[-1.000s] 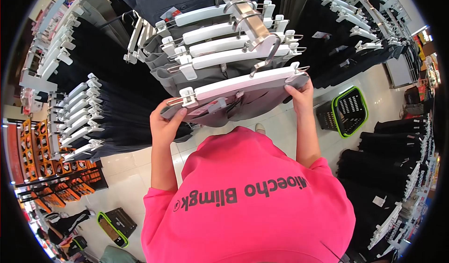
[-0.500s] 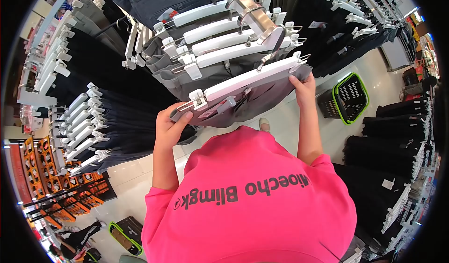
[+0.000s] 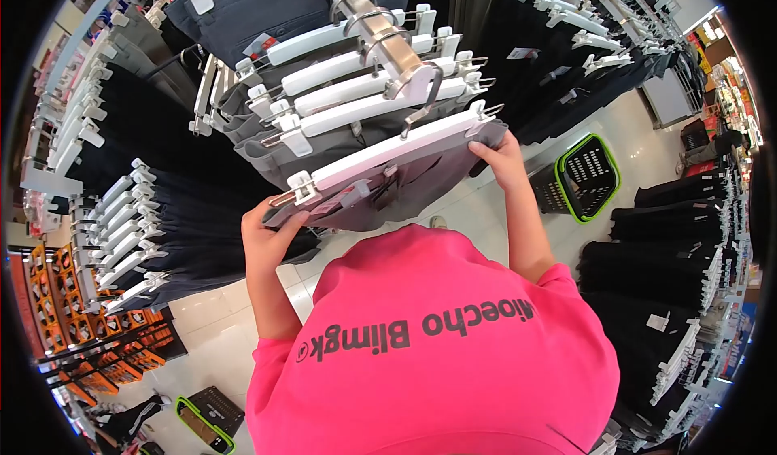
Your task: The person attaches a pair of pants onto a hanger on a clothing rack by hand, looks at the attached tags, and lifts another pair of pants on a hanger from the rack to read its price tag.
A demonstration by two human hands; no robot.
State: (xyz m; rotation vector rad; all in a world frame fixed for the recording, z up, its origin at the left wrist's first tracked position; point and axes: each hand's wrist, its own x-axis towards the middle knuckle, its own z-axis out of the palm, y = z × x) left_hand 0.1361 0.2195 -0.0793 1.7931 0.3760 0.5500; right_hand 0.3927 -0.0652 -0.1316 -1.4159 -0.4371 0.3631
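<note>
At the near end of the rail [image 3: 388, 46], the person holds a grey garment [image 3: 417, 181] that hangs from a white hanger [image 3: 396, 154]. The left hand [image 3: 269, 240] pinches the near left corner of its waistband, thumb on top and fingers curled beneath; the right hand [image 3: 507, 163] grips the far right corner likewise, thumb on the cloth. Both are nearly closed, with just the fabric between thumb and fingers.

Handling it well seems to mean a light, even pull, so that the waistband spreads without slipping from the clips [image 3: 302, 188]. Both hands are best moved together, since the hook looks to be over the rail's end and a one-sided tug could twist the hanger. The left thumb should stay off the tag [image 3: 344, 197], just beside it.

Counted, there are two hands, one garment between them, one hanger with two clips, and four hangers [image 3: 380, 112] lined up behind it. Two baskets stand on the floor [image 3: 222, 303]: one to the right [image 3: 549, 192], one near left [image 3: 220, 406]. One shoe [image 3: 438, 223] shows beyond the pink shirt [image 3: 437, 382].
</note>
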